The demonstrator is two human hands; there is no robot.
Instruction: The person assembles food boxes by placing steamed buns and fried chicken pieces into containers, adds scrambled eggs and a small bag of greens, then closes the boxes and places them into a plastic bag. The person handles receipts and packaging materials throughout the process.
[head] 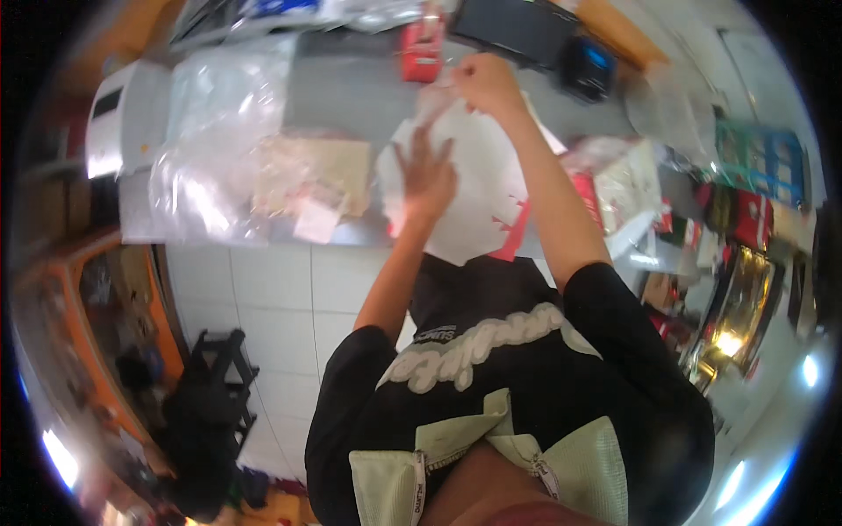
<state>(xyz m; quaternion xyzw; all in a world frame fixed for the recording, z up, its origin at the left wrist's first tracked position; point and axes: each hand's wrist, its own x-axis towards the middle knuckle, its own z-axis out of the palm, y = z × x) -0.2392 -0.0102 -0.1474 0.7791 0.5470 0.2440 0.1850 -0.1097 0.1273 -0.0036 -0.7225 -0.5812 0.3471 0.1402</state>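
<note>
A white sheet or bag (480, 171), with a red printed or cut piece (514, 235) at its lower right, lies on the grey table before me. My left hand (429, 176) rests on its left part, palm down with fingers spread, holding nothing. Beyond its top edge, my right hand (488, 82) is raised with curled fingers. A blurred pale, translucent piece (435, 98) lies below those fingertips; whether they grip it is unclear. Just left of the right hand stands a red tape dispenser (422, 56).
Clear plastic bags (223, 98) and a tan envelope or packet (329, 164) lie left, beside a white device (122, 121). A dark screen (516, 29) and black device (587, 69) stand at the back. Packets (621, 187) and a blue-green basket (760, 161) are right. A black stool (220, 368) stands left.
</note>
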